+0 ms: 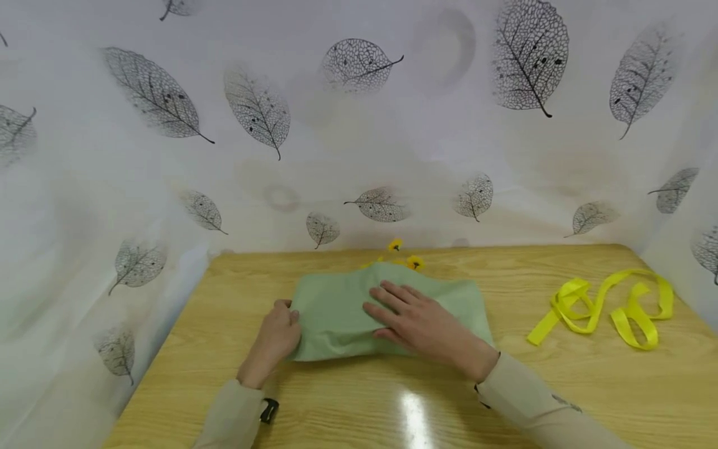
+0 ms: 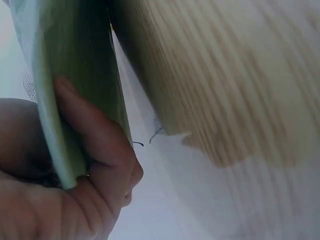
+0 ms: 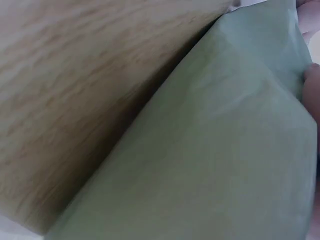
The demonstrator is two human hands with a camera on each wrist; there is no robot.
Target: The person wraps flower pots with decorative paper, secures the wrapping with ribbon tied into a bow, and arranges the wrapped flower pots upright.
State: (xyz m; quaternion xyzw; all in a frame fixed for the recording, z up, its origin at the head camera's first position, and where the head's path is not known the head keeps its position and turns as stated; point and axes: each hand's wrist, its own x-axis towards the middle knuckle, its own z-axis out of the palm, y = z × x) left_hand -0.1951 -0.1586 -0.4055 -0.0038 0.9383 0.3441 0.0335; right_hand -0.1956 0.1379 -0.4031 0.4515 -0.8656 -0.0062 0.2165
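Observation:
A sheet of pale green wrapping paper [image 1: 331,305] lies folded over near the table's middle, its front edge creased and slightly raised. Yellow flowers [image 1: 415,262] peek out behind its far edge; anything under the paper is hidden. My left hand [image 1: 275,337] pinches the paper's left edge, thumb on top. In the left wrist view, a bent finger [image 2: 95,125] reaches inside the fold of the paper [image 2: 85,55]. My right hand [image 1: 417,324] rests flat on top of the sheet, fingers stretched to the left. The right wrist view is mostly green paper [image 3: 200,140], with fingertips at its right side.
A loosely looped yellow ribbon [image 1: 603,299] lies on the right part of the wooden table [image 1: 336,405]. White cloth with a leaf print [image 1: 336,156] hangs behind the table and along both sides. A black buckle [image 1: 269,410] shows at the left sleeve.

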